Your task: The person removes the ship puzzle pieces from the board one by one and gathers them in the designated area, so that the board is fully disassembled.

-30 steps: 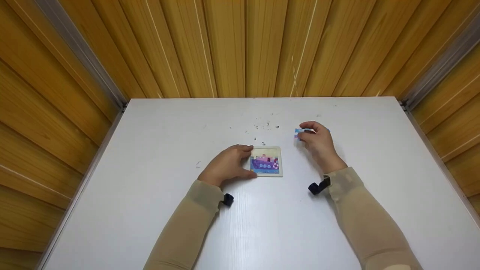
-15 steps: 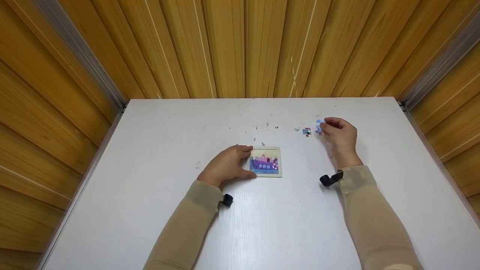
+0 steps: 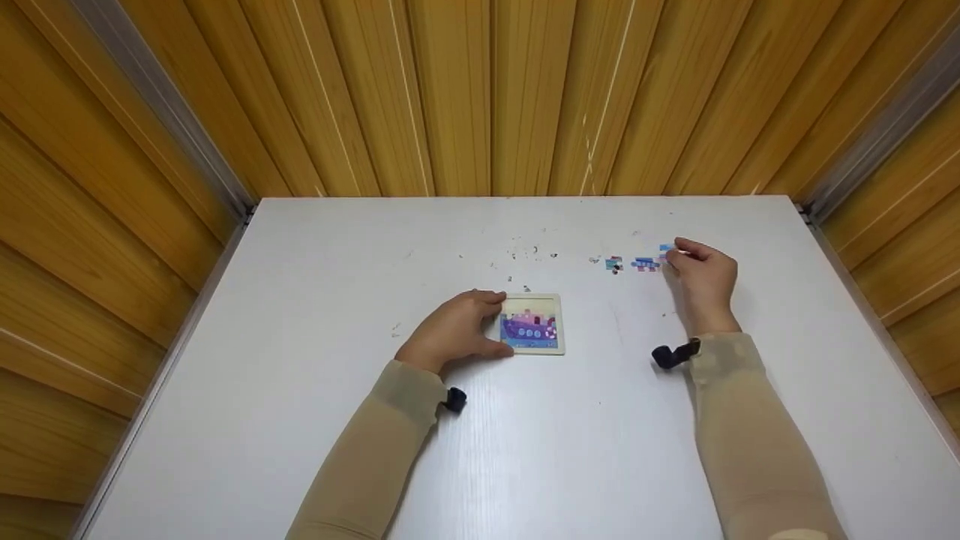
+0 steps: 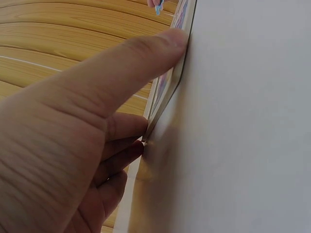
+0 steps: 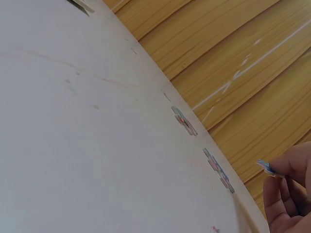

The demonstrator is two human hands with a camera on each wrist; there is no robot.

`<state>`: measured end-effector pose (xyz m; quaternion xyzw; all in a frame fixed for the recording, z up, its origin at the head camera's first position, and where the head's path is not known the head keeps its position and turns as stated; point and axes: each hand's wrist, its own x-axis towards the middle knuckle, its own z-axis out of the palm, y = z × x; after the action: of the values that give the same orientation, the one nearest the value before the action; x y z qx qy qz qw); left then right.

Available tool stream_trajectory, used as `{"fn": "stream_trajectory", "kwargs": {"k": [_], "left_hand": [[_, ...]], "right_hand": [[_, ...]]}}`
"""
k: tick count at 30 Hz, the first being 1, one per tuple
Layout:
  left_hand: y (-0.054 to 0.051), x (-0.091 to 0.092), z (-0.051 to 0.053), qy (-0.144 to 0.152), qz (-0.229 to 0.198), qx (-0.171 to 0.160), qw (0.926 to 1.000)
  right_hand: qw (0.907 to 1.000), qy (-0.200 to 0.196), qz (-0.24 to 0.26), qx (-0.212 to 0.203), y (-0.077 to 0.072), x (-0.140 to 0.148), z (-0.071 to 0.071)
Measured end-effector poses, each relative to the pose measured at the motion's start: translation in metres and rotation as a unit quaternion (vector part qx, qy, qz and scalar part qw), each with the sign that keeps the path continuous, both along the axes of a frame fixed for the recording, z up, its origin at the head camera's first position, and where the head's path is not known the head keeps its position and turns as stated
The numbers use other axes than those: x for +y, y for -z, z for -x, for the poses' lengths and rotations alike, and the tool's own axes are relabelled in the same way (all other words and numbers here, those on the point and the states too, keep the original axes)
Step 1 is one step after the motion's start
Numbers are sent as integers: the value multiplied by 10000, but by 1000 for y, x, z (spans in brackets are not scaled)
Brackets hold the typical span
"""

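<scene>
One puzzle frame (image 3: 562,324) lay on the counter (image 3: 540,442), its left side gripped by the left hand (image 3: 455,328), thumb and fingers spread; the right hand (image 3: 703,283) pinched a blue piece (image 3: 666,248) near two loose pieces (image 3: 645,263).

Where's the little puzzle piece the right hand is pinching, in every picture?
Head: the puzzle piece is right of centre, at the fingertips of the right hand.
Left wrist: a small blue bit of the puzzle piece shows at the top edge, near the middle.
Right wrist: the puzzle piece is toward the lower right.
Shared landmark: the wood-look wall shows in all three.
</scene>
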<state>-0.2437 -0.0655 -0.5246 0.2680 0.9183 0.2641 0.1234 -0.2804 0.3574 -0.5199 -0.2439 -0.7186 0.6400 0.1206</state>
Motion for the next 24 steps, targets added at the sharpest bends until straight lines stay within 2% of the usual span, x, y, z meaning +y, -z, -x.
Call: {"fn": "stream_trajectory", "kwargs": {"k": [3,6,8,13,15,18,20,24], "left_hand": [[0,0,0,-1,21,-10,10000],[-1,0,-1,-20,32,-34,10000],[0,1,-1,-40,40,-50,10000],[-1,1,-1,-43,46,-42,10000],[-1,1,-2,-49,17,-49,10000],[-1,0,-2,-56,-29,-47,10000],[0,0,-2,-67,-57,-58,9999],[0,-1,-2,-16,-67,2,10000]], "right_hand": [[9984,-6,-499,-281,1,6,0],[9926,-87,-1057,-590,3,11,-2],[9905,-168,-1182,-689,4,13,-3],[9880,-345,-1370,-626,7,12,-4],[9819,-408,-1785,-491,9,11,-4],[9678,-495,-2445,-342,11,10,-5],[9602,-550,-2723,-294,11,10,-6],[9592,-654,-2726,-365,11,7,-6]]}}
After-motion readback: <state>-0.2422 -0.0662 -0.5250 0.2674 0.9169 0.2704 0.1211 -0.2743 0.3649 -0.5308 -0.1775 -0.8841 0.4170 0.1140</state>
